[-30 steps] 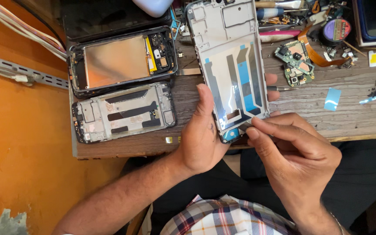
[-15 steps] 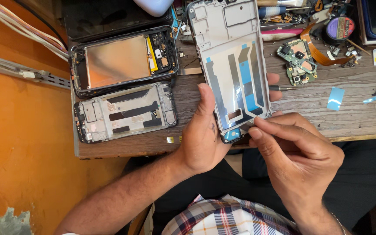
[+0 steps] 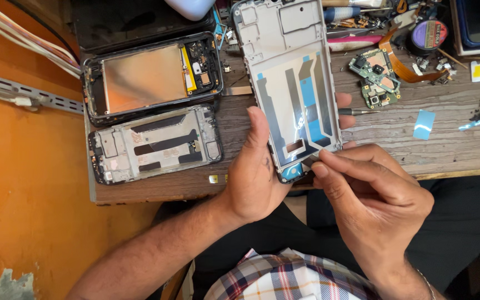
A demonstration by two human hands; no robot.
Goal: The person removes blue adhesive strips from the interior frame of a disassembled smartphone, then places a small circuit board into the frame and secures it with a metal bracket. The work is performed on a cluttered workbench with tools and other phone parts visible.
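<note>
My left hand (image 3: 259,172) grips a silver phone middle frame (image 3: 290,72) with blue adhesive strips, holding it upright over the wooden bench, thumb on its left edge and fingertips showing on the right edge. My right hand (image 3: 373,205) pinches at the frame's bottom right corner, thumb and forefinger pressed together at a small blue part there. What sits between those fingertips is too small to tell.
An opened phone body (image 3: 151,75) and a second bare frame (image 3: 154,144) lie at the left of the wooden bench (image 3: 451,150). A green circuit board (image 3: 376,78), orange flex cable, a tape roll (image 3: 428,34), blue film scraps and screws are scattered on the right. An orange wall is at left.
The view has shifted slightly; both hands stay on the frame's lower end, with my right fingertips still working at the bottom corner.
</note>
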